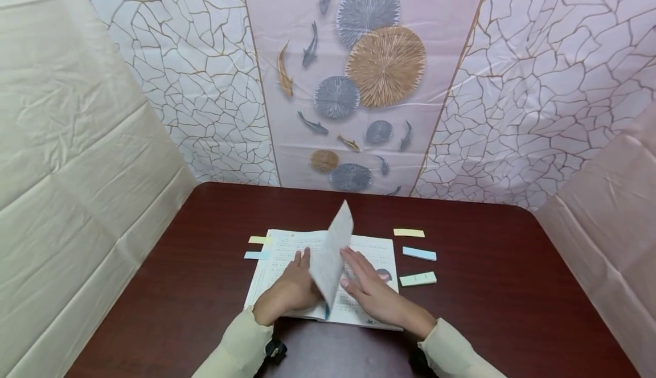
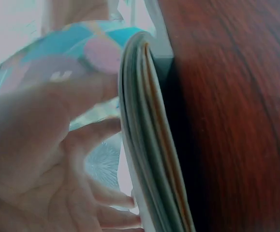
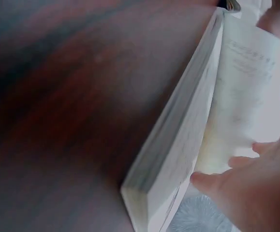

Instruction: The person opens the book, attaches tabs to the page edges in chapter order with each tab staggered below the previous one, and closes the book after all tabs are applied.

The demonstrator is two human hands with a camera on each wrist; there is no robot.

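Note:
An open book (image 1: 279,255) lies on the table with one page (image 1: 333,253) standing up near its middle. My left hand (image 1: 292,287) rests on the left-hand pages with fingers stretched out, its thumb side partly behind the standing page. Colourful print shows beside this hand in the left wrist view. My right hand (image 1: 376,295) lies over the right-hand page, fingers extended, their tips beside the raised page. In the right wrist view its fingertips touch the book (image 3: 178,140). A yellow tab (image 1: 259,240) and a blue tab (image 1: 256,255) stick out from the book's left edge.
On the dark red table (image 1: 492,309), right of the book, lie a yellow sticky-note strip (image 1: 409,233), a blue strip (image 1: 419,253) and a green strip (image 1: 418,279). A patterned cloth (image 1: 353,139) hangs behind the table; pale cloth covers both sides.

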